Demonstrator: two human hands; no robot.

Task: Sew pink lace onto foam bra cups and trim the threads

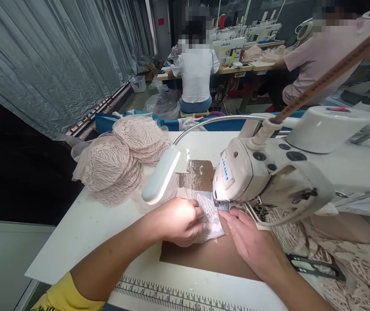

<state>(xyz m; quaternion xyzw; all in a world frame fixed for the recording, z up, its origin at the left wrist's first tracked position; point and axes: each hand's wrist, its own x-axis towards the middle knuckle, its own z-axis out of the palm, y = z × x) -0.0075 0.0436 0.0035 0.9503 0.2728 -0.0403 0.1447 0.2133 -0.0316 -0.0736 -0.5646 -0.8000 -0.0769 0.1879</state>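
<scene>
My left hand (183,221) is closed with its fingers bent onto a piece of pale lace fabric (212,218). That lace lies under the needle area of a white sewing machine (236,172), its front corner over a brown sheet (200,258). On the other side of the needle, my right hand (248,239) rests with fingers stretched out, the fingertips at the lace's right edge. The left palm hides part of the lace.
Stacked lace cups (105,162) stand at the left. A lamp (160,175) on a bendable neck hangs over the table. More lace (362,268) is heaped at the right, by a black-edged object (316,265). A printed ruler (168,298) runs along the front edge. Two people sit beyond.
</scene>
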